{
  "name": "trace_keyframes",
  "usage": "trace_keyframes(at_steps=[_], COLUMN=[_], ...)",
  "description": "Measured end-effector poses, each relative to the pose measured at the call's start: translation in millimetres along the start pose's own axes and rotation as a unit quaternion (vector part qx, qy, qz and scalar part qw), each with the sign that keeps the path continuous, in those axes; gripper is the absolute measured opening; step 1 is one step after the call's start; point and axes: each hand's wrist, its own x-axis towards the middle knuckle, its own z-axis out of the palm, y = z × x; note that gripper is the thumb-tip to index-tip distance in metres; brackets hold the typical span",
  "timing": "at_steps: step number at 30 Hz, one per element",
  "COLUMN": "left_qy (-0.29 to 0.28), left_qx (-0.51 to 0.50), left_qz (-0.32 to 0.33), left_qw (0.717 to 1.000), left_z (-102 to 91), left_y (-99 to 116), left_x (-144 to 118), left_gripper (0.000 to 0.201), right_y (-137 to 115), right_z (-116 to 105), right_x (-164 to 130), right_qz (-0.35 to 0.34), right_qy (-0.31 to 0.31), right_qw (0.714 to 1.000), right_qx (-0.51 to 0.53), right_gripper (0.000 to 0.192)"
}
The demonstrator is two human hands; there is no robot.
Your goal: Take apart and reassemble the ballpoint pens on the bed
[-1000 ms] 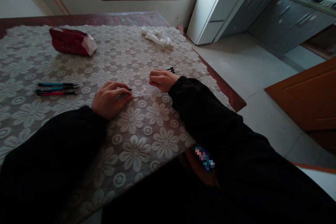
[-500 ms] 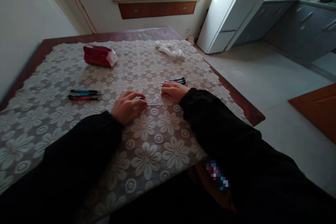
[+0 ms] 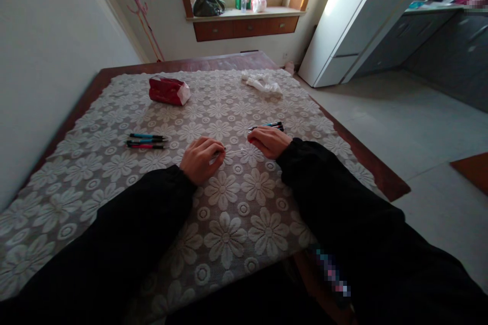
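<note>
My left hand point(image 3: 201, 159) rests on the lace tablecloth point(image 3: 229, 198), its fingers curled around a dark pen part point(image 3: 220, 151) whose tip pokes out to the right. A thin clear refill point(image 3: 237, 151) runs from there toward my right hand point(image 3: 269, 141), which is closed on its other end. Just behind my right hand lie a few pens point(image 3: 269, 125). Three more pens point(image 3: 147, 141), blue, dark and red, lie in a row to the left of my left hand.
A red tissue pack point(image 3: 169, 90) and a crumpled white cloth point(image 3: 263, 83) lie at the far end of the table. A wall runs along the left; the table edge point(image 3: 366, 162) drops to a tiled floor on the right. A windowsill holds bags and a bottle.
My head has tilted up, so the window and wall come into view. My hands have drawn a little closer together, and less of the clear refill shows between them.
</note>
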Motion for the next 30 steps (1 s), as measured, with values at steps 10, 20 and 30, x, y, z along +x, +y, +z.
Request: trace_keyframes(at_steps=[10, 20, 30], left_qy=[0.033, 0.047, 0.031], left_qx=[0.033, 0.04, 0.054], left_qz=[-0.021, -0.021, -0.01], left_qw=[0.999, 0.998, 0.998], left_z=[0.3, 2.1, 1.2], left_y=[2, 0, 1], left_x=[-1, -2, -1], left_gripper=[0.012, 0.011, 0.013], right_y=[-9, -16, -16], right_z=[-1, 1, 1], right_x=[0, 2, 3], right_qz=[-0.004, -0.025, -0.023], right_qy=[0.031, 0.035, 0.022], right_qw=[0.999, 0.999, 0.999], right_qx=[0.003, 0.016, -0.011], right_gripper=[0.011, 0.012, 0.012])
